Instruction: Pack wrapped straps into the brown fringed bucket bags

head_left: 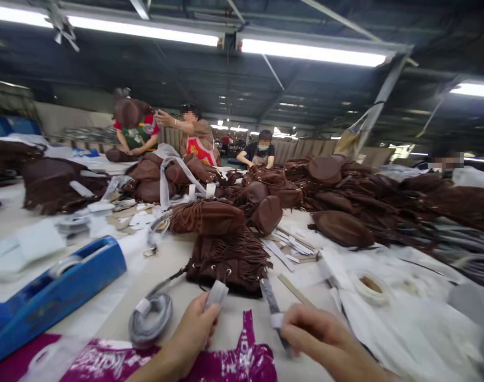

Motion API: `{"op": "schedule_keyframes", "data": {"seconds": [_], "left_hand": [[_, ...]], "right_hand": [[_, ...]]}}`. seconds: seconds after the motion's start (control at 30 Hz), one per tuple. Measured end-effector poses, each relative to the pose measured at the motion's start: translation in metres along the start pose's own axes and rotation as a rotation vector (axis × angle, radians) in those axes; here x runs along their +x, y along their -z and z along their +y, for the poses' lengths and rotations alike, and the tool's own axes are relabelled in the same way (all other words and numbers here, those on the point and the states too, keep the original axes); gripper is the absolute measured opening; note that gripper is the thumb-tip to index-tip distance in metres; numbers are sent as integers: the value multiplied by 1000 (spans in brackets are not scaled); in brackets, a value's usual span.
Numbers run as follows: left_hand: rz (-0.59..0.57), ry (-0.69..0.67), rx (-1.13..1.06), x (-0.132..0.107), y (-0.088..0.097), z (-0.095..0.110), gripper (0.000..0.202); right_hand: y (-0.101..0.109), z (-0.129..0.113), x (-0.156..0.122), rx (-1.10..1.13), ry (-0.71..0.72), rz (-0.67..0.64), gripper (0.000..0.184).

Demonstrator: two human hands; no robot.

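My left hand is closed around a grey strip wrapped in clear plastic, its end sticking up past the thumb. To the right, my right hand has its fingers pinched on a small white band that lies around a dark plastic-wrapped strap. Just beyond both hands a dark brown fringed bag lies with its metal eyelets toward me. A coiled, plastic-wrapped strap held by a white band rests left of my left hand. Beneath my left wrist is a purple printed plastic bag.
A blue tape dispenser stands at the left. Piles of brown bags cover the back of the table. White plastic sheeting with a tape roll lies at the right. Several people work across the table.
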State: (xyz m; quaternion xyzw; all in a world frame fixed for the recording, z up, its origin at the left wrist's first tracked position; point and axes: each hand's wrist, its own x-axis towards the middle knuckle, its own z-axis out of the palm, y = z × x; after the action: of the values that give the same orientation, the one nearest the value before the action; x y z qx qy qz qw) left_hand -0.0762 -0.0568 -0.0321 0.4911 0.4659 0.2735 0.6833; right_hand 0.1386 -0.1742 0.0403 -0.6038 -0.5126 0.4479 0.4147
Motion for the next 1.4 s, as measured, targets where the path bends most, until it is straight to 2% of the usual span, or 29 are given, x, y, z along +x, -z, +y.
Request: {"op": "schedule_keyframes", "data": {"seconds": [0.07, 0.1, 0.2, 0.3, 0.4, 0.57, 0.67, 0.73, 0.83, 1.0, 1.23, 1.4], "left_hand": [[-8, -40, 27, -1, -5, -2, 26], [-15, -69, 43, -1, -6, -3, 24], [-29, -143, 84, 0, -5, -6, 22], [-38, -151, 62, 0, -3, -6, 20], [-39, -132, 19, 0, -2, -5, 17], [-67, -139, -38, -1, 0, -6, 17], [-91, -126, -80, -1, 1, -6, 27], [-102, -117, -102, -1, 2, -6, 35], [-83, -85, -136, -1, 2, -6, 36], [-59, -70, -252, 1, -3, -10, 40], [-133, -112, -266, 0, -5, -10, 37], [-137, -124, -265, 0, -2, -12, 39]], "right_hand": [[-40, -16, 24, 25, 53, -114, 24], [-55, -18, 37, 15, 72, -123, 23], [-81, -13, 70, -44, 110, -129, 22], [-85, -4, 82, -61, 107, -147, 21], [-83, -1, 80, -10, 58, -174, 19], [-81, 1, 77, 249, -24, -267, 25], [-80, 4, 79, 381, -36, -283, 28], [-82, 4, 80, 462, -58, -262, 31], [-88, 5, 74, 649, -94, -196, 38], [-113, 23, 56, 937, -66, -56, 47], [-133, 53, 52, 898, 8, 106, 54], [-139, 63, 57, 812, 42, 137, 61]]}}
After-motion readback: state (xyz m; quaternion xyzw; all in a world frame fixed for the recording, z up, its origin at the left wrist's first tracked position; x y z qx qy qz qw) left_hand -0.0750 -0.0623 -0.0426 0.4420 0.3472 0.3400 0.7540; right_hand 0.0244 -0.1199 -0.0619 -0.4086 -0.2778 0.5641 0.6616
